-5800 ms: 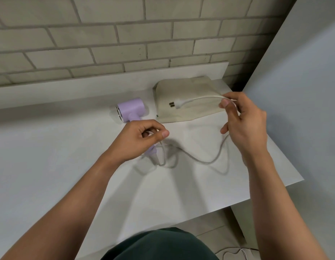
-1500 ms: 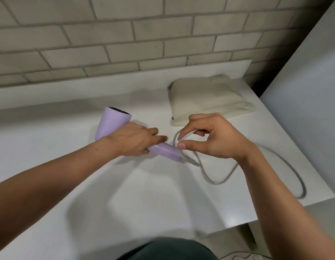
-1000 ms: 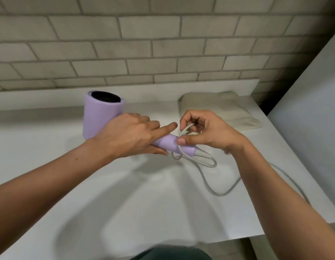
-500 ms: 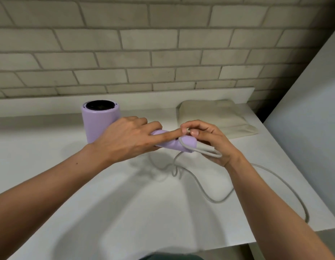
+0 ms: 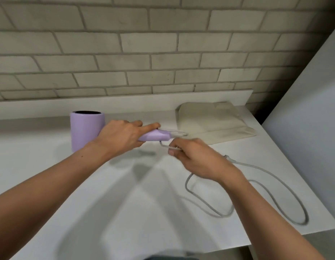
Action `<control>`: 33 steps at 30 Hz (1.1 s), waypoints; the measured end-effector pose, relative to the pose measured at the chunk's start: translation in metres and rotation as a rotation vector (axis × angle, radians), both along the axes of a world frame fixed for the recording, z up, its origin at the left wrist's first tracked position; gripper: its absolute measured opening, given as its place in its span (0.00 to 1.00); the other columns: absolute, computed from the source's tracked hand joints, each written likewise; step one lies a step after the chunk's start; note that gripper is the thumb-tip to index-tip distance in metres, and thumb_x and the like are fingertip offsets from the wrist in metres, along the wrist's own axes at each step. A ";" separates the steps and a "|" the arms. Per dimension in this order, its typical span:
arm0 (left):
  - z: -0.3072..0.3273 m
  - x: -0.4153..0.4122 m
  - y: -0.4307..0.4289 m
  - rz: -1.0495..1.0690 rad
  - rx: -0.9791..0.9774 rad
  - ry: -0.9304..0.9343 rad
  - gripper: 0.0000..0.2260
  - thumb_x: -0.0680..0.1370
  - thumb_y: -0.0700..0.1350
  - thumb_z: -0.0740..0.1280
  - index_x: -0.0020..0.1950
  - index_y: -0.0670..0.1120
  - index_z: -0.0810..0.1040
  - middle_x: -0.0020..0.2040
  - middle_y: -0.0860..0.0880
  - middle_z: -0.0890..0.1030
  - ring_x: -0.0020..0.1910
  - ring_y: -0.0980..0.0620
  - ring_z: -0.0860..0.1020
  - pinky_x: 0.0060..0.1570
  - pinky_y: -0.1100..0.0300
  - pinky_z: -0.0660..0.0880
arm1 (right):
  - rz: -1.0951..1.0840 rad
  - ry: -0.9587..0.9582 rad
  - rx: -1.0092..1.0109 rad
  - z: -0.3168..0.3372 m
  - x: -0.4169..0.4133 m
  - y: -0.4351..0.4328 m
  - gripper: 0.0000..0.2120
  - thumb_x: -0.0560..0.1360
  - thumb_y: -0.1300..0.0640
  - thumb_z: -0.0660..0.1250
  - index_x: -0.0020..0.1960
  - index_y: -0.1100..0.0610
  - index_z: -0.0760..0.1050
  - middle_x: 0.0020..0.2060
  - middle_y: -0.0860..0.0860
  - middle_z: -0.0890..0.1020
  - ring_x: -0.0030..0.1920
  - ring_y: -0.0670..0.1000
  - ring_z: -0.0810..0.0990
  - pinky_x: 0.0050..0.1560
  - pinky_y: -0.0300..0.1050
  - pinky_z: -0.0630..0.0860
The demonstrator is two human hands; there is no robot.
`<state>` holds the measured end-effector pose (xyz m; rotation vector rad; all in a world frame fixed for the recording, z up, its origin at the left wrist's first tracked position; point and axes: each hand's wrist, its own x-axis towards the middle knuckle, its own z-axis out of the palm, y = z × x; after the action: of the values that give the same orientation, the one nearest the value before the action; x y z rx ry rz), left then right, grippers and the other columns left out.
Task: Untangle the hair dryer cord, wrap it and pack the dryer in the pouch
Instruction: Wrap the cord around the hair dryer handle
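My left hand [image 5: 123,135] grips the lilac hair dryer [image 5: 86,130] by its handle, above the white table [image 5: 110,199], with the barrel's dark opening facing up and the forefinger stretched along the handle. A loop of the grey cord [image 5: 264,201] lies over the handle's end. My right hand [image 5: 196,156] pinches the cord just below that end. The remaining cord trails in wide loops across the table to the right. The beige pouch [image 5: 211,122] lies flat at the back right.
A brick wall [image 5: 144,44] stands behind a low white ledge at the table's back. A grey panel [image 5: 309,113] rises on the right. The table's right and front edges run close to the cord loops.
My right hand has dropped from the handle's end to just below it, drawing the cord round. The cord loops on the table have shifted nearer the handle. The dryer stays held.
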<state>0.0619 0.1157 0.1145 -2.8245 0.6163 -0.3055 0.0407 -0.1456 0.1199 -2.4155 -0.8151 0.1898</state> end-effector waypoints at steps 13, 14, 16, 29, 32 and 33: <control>0.009 -0.017 -0.039 -0.304 0.043 -0.042 0.30 0.76 0.55 0.70 0.74 0.65 0.60 0.41 0.53 0.76 0.33 0.47 0.77 0.25 0.58 0.58 | -0.100 0.264 0.407 0.009 0.043 -0.027 0.02 0.74 0.60 0.78 0.46 0.58 0.87 0.42 0.50 0.88 0.46 0.50 0.86 0.54 0.49 0.81; 0.008 -0.017 -0.039 -0.319 0.054 -0.050 0.30 0.73 0.54 0.74 0.72 0.62 0.66 0.37 0.53 0.76 0.29 0.46 0.76 0.24 0.59 0.57 | -0.099 0.284 0.427 0.006 0.044 -0.028 0.03 0.74 0.61 0.78 0.47 0.59 0.87 0.42 0.51 0.88 0.46 0.49 0.86 0.56 0.48 0.81; 0.004 -0.014 -0.038 -0.354 0.053 -0.083 0.30 0.69 0.51 0.77 0.70 0.57 0.74 0.35 0.53 0.76 0.26 0.45 0.74 0.23 0.60 0.57 | -0.104 0.320 0.468 0.000 0.047 -0.031 0.04 0.74 0.62 0.77 0.48 0.61 0.87 0.44 0.53 0.89 0.47 0.49 0.86 0.58 0.47 0.81; 0.012 -0.012 -0.038 -0.366 -0.061 -0.155 0.40 0.74 0.50 0.75 0.80 0.59 0.57 0.36 0.50 0.77 0.28 0.42 0.75 0.23 0.52 0.73 | -0.210 0.402 0.622 -0.031 0.055 -0.039 0.03 0.77 0.65 0.73 0.47 0.59 0.85 0.35 0.45 0.85 0.32 0.40 0.78 0.37 0.38 0.70; 0.012 -0.014 -0.036 -0.358 -0.061 -0.151 0.41 0.76 0.49 0.74 0.82 0.60 0.54 0.36 0.49 0.75 0.27 0.43 0.73 0.23 0.52 0.73 | -0.212 0.383 0.661 -0.043 0.053 -0.039 0.04 0.71 0.59 0.76 0.47 0.55 0.87 0.43 0.52 0.87 0.44 0.49 0.84 0.47 0.47 0.77; 0.012 -0.014 -0.036 -0.360 -0.055 -0.153 0.41 0.75 0.49 0.74 0.82 0.60 0.54 0.35 0.49 0.74 0.27 0.43 0.73 0.23 0.53 0.73 | -0.201 0.383 0.682 -0.046 0.053 -0.040 0.07 0.70 0.57 0.75 0.47 0.56 0.86 0.44 0.54 0.87 0.46 0.51 0.85 0.49 0.47 0.79</control>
<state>0.0477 0.0798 0.1261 -2.6944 1.0948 -0.6033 0.0933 -0.1852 0.0734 -1.7251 -0.3716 0.2393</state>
